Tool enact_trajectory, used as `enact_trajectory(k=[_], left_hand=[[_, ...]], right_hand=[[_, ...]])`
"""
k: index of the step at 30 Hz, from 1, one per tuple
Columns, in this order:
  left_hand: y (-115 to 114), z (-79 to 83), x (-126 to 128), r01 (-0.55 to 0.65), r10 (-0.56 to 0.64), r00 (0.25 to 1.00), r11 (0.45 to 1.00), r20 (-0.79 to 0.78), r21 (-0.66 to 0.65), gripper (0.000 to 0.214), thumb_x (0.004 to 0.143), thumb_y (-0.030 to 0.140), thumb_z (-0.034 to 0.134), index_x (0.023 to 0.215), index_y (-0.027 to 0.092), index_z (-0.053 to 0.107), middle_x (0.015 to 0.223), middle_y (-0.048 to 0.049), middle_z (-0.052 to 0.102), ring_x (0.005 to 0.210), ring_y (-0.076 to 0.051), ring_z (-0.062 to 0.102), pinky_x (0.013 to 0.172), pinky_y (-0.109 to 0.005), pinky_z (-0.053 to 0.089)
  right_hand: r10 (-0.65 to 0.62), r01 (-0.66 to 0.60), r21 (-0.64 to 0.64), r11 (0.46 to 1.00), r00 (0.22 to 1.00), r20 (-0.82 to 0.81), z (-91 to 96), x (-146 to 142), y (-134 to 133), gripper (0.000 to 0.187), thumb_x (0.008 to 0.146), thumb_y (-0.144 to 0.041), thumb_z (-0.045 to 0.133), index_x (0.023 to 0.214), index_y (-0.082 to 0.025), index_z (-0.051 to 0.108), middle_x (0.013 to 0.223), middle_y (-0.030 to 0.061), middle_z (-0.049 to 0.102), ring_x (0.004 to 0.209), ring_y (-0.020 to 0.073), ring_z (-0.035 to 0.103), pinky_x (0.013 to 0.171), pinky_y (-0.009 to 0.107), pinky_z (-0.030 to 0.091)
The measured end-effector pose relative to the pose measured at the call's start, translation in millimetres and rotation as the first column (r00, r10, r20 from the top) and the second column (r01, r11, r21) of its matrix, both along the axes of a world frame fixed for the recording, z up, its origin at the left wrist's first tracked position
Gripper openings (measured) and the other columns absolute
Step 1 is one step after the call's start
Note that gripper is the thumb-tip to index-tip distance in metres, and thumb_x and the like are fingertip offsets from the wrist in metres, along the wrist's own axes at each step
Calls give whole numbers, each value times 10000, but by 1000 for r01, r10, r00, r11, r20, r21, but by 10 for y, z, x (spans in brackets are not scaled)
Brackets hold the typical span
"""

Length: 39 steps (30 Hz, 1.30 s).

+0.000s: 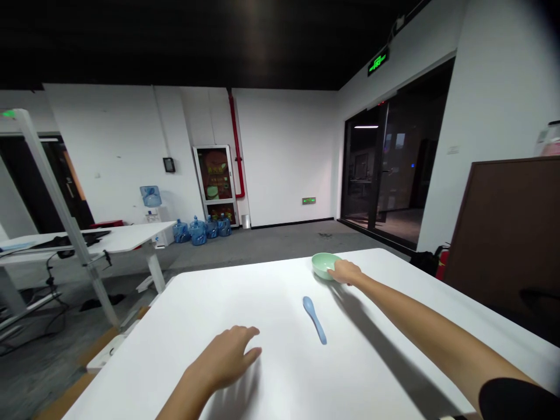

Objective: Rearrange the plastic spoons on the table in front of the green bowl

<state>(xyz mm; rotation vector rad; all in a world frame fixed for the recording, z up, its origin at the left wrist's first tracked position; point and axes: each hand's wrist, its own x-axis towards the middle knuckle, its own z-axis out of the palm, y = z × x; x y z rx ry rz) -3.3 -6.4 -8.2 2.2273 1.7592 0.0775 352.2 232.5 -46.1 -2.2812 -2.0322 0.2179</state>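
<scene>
A light green bowl (322, 263) sits upright near the far edge of the white table (271, 303). My right hand (346, 272) grips its right rim, fingers closed over the edge. Nearer to me, a blue spoon (314, 319) lies on the tabletop, its round end pointing away and its handle toward me. To the left of the spoon, my left hand (230, 357) hovers above the table, thumb and fingers apart, with nothing in it.
Another white desk (131, 236) with cables stands at the left. Several blue water jugs (198, 231) are on the floor by the far wall. A brown panel (507, 233) rises beyond the table's right side.
</scene>
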Motion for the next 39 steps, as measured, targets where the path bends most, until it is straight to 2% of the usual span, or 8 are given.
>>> enact_trajectory(k=[8,11,15,20,26,33,39], left_hand=[[29,-31,-16,7,-7,1000,1000,13,2,554,833,621,360,1267,316,519,1258,-44,594,1156,-283,526,937,-398,411],[39,-37,-18,10,-10,1000,1000,26,4,560,829,625,368,1265,310,523,1260,-48,595,1157,-282,527,941,-394,407],[41,-36,-11,3,-3,1000,1000,21,-3,561,828,617,372,1267,303,523,1264,-49,593,1157,-284,527,940,-394,407],[54,-66,-19,24,-24,1000,1000,14,10,555,827,621,372,1262,311,524,1254,-53,595,1147,-280,531,932,-393,411],[57,-90,-35,44,-44,999,999,4,20,564,822,631,370,1259,311,527,1267,-53,587,1157,-281,524,945,-392,404],[4,-43,-23,60,-60,998,997,-6,43,555,819,621,379,1246,306,540,1279,-60,581,1169,-269,519,954,-387,404],[2,-70,-33,49,-49,999,997,5,52,586,800,646,386,1245,299,547,1263,-57,593,1150,-278,536,950,-379,408]], right_hand=[[4,-5,64,998,1000,15,-64,-10,61,412,835,-493,462,1019,-167,633,1045,139,635,925,254,618,731,325,446],[-11,9,83,996,1000,22,-69,-14,48,398,837,-457,461,1047,-160,623,1110,150,613,970,270,602,734,331,446],[-22,22,131,991,1000,-4,-30,25,-17,407,849,-455,437,1033,-142,623,1084,161,615,956,278,604,718,327,435],[-37,40,201,979,999,-18,70,216,-217,434,881,-460,362,952,-132,637,987,154,639,874,254,612,659,294,413],[-116,116,257,959,993,-14,120,643,-584,521,912,-518,279,916,-132,629,994,169,634,886,250,605,677,302,407],[-205,204,212,956,979,-19,-68,1021,-993,507,916,-493,294,949,-121,636,1012,174,636,900,260,610,685,307,418],[-238,240,175,955,971,-37,-200,1109,-1063,480,903,-485,342,987,-121,643,1026,181,641,925,264,613,705,313,429]])
